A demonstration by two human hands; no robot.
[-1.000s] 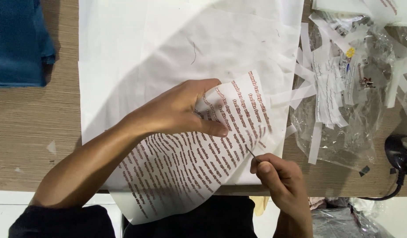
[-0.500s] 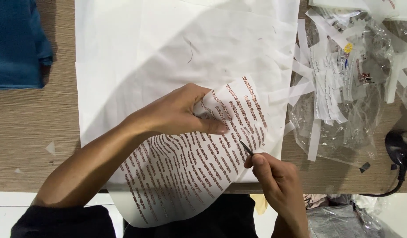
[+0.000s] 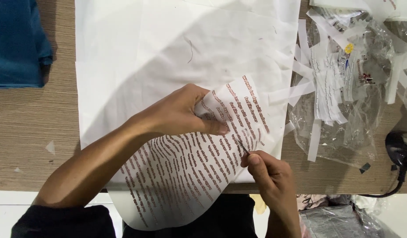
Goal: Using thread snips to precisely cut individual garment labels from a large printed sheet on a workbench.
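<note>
A curled white sheet covered with rows of dark red printed lettering (image 3: pixel 186 176) lies over the near table edge. My left hand (image 3: pixel 181 112) presses down on its upper part, fingers folded over a raised fold of the sheet. My right hand (image 3: pixel 269 172) pinches a thin dark pointed tool (image 3: pixel 244 149), its tip touching the printed sheet just right of my left fingertips. Under the sheet lies a large plain white sheet (image 3: pixel 168 48).
A blue cloth (image 3: pixel 16 44) sits at the far left on the wooden table (image 3: pixel 31 128). At the right are clear plastic wrap with white paper strips (image 3: pixel 340 88) and a black cable with a plug (image 3: pixel 399 154). Bags lie below the table edge.
My right hand with the tool has moved up and left onto the printed sheet. My left hand stays pressed on the fold.
</note>
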